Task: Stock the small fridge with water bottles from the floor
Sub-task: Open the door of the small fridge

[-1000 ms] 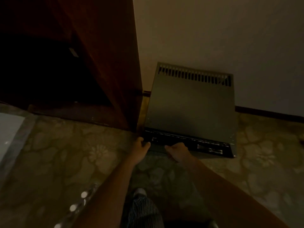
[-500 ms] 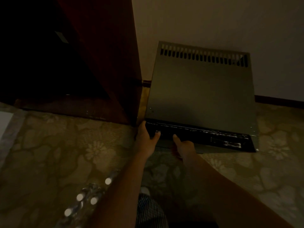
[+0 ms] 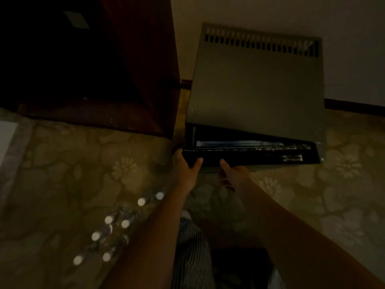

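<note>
A small grey fridge point(image 3: 256, 90) with a vent slot row along its back stands on the carpet against the wall. Its black door point(image 3: 250, 158) is swung slightly out, with a narrow gap showing shelf edges inside. My left hand point(image 3: 185, 165) grips the door's top left corner. My right hand point(image 3: 233, 172) holds the door's front edge just to the right, thumb up. Several clear water bottles with white caps point(image 3: 116, 224) stand on the floor at the lower left, beside my left forearm.
A dark wooden cabinet point(image 3: 125, 69) stands directly left of the fridge. A pale slab point(image 3: 8, 140) lies at the left edge. Patterned carpet point(image 3: 333, 195) surrounds the fridge. My striped trouser leg point(image 3: 191, 257) is below.
The fridge door has come away from the body, opening a gap at the left. The view moved closer and more bottles came into sight.
</note>
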The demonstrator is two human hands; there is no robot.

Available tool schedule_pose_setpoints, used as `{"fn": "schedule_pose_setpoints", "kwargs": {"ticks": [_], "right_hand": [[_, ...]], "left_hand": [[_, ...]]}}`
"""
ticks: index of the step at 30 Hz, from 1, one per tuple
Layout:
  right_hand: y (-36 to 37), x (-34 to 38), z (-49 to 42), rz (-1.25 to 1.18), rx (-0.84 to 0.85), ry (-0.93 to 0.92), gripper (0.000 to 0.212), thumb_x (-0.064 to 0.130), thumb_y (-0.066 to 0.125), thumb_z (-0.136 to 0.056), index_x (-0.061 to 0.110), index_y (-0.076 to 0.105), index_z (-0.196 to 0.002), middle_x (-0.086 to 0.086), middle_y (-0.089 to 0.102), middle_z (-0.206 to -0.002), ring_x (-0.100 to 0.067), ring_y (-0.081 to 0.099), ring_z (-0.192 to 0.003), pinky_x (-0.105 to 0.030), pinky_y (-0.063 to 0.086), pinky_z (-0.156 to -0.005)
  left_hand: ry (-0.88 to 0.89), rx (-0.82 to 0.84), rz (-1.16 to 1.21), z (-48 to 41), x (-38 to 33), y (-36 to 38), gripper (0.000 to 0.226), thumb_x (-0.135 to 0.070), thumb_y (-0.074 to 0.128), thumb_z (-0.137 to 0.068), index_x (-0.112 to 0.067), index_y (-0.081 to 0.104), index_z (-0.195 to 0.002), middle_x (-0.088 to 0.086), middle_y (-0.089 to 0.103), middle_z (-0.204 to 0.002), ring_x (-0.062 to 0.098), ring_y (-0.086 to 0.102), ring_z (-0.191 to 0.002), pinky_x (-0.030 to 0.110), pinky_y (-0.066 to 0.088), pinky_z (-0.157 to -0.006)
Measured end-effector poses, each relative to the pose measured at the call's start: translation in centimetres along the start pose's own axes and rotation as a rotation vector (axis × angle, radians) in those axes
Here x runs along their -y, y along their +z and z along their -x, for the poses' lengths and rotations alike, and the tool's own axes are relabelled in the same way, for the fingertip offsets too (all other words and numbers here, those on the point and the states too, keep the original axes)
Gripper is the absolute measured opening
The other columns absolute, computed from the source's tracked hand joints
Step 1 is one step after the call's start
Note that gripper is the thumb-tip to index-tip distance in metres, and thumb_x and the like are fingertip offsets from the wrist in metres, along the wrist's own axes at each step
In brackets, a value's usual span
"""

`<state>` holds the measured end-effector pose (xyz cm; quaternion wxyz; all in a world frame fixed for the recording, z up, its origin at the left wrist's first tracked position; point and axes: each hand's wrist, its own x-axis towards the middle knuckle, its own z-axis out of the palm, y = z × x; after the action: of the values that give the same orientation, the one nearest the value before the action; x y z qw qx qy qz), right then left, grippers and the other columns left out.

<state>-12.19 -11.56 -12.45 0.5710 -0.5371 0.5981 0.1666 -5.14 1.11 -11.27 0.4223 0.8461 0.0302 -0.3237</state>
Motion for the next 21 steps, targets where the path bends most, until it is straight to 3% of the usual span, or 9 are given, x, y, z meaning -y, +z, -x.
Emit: {"fn": "schedule_pose_setpoints", "kwargs": {"ticks": [4, 7, 9, 11, 12, 15, 17, 19, 21], "right_hand": [[-1.1, -3.1, 3.3, 0.021, 0.037, -0.027, 0.033, 0.038, 0.053, -0.092, 0.009, 0.057, -0.109, -0.008, 0.062, -0.096, -0.013, 0.056, -0.066, -0.022, 0.037, -0.051], [-2.4, -5.7, 5.5, 0.036, 0.069, -0.034, 0.032, 0.032, 0.050, -0.094, 0.008, 0.056, -0.114, -0.006, 0.058, -0.099, -0.009, 0.053, -0.067, -0.020, 0.035, -0.052], [-3.3, -7.7, 6.3, 0.054, 0.045, -0.039, 0.031, 0.028, 0.052, -0.094, 0.006, 0.058, -0.115, -0.005, 0.059, -0.095, -0.009, 0.054, -0.068, -0.019, 0.039, -0.054], [-4.4, -9.8, 7.0, 0.081, -0.023, -0.035, 0.033, 0.027, 0.056, -0.092, 0.000, 0.062, -0.110, 0.000, 0.061, -0.081, -0.015, 0.058, -0.070, -0.030, 0.051, -0.065], [-5.0, -11.0, 7.1, 0.095, -0.049, -0.038, 0.033, 0.027, 0.057, -0.091, 0.000, 0.063, -0.109, 0.002, 0.062, -0.079, -0.019, 0.061, -0.075, -0.039, 0.055, -0.076], [-7.0, -14.3, 8.0, 0.183, -0.090, -0.030, 0.032, 0.033, 0.057, -0.090, 0.010, 0.066, -0.110, -0.005, 0.068, -0.093, -0.029, 0.065, -0.093, -0.049, 0.051, -0.091], [-8.6, -16.5, 8.6, 0.157, -0.141, -0.044, 0.029, 0.035, 0.058, -0.089, 0.013, 0.066, -0.106, -0.006, 0.068, -0.094, -0.028, 0.066, -0.091, -0.047, 0.052, -0.088], [-10.2, -17.8, 9.2, 0.149, -0.185, -0.043, 0.023, 0.033, 0.058, -0.090, 0.013, 0.068, -0.096, -0.008, 0.069, -0.086, -0.025, 0.067, -0.082, -0.040, 0.053, -0.080], [-12.1, -19.0, 9.5, 0.145, -0.179, -0.011, 0.022, 0.031, 0.056, -0.091, 0.013, 0.068, -0.096, -0.010, 0.069, -0.085, -0.023, 0.066, -0.081, -0.035, 0.052, -0.078]], "left_hand": [[-0.140, 0.037, -0.023, 3.7, 2.2, -0.4, 0.059, -0.043, 0.061, -0.083, -0.009, 0.040, -0.128, 0.011, 0.053, -0.126, 0.026, 0.054, -0.114, 0.041, 0.046, -0.097], [-0.216, 0.120, -0.139, 6.4, 3.8, -0.9, 0.058, -0.047, 0.059, -0.083, -0.005, 0.046, -0.121, 0.013, 0.058, -0.116, 0.029, 0.057, -0.108, 0.039, 0.048, -0.091], [-0.220, 0.220, -0.211, 8.1, 4.8, -1.0, 0.053, -0.052, 0.057, -0.083, -0.003, 0.055, -0.104, 0.011, 0.062, -0.101, 0.027, 0.060, -0.097, 0.038, 0.048, -0.086], [-0.199, 0.314, -0.275, 9.9, 5.8, -0.7, 0.049, -0.051, 0.057, -0.083, -0.003, 0.055, -0.075, 0.012, 0.060, -0.076, 0.026, 0.059, -0.079, 0.045, 0.049, -0.086], [-0.191, 0.365, -0.297, 10.7, 6.2, -0.4, 0.051, -0.048, 0.057, -0.084, 0.001, 0.054, -0.071, 0.017, 0.058, -0.072, 0.029, 0.059, -0.077, 0.046, 0.048, -0.088], [-0.200, 0.556, -0.401, 12.6, 7.0, 1.3, 0.057, -0.054, 0.052, -0.085, 0.001, 0.062, -0.080, 0.021, 0.064, -0.087, 0.029, 0.063, -0.087, 0.045, 0.048, -0.094], [-0.205, 0.613, -0.434, 13.5, 6.6, 3.0, 0.051, -0.058, 0.049, -0.083, -0.009, 0.060, -0.073, 0.013, 0.065, -0.087, 0.024, 0.062, -0.086, 0.041, 0.048, -0.093], [-0.173, 0.623, -0.442, 14.4, 5.2, 5.1, 0.041, -0.050, 0.050, -0.088, -0.013, 0.057, -0.072, 0.007, 0.060, -0.083, 0.018, 0.057, -0.084, 0.034, 0.048, -0.088], [-0.057, 0.610, -0.521, 15.2, 3.7, 7.4, 0.037, -0.045, 0.049, -0.090, -0.010, 0.060, -0.093, 0.010, 0.063, -0.096, 0.020, 0.058, -0.090, 0.032, 0.046, -0.084]]}}
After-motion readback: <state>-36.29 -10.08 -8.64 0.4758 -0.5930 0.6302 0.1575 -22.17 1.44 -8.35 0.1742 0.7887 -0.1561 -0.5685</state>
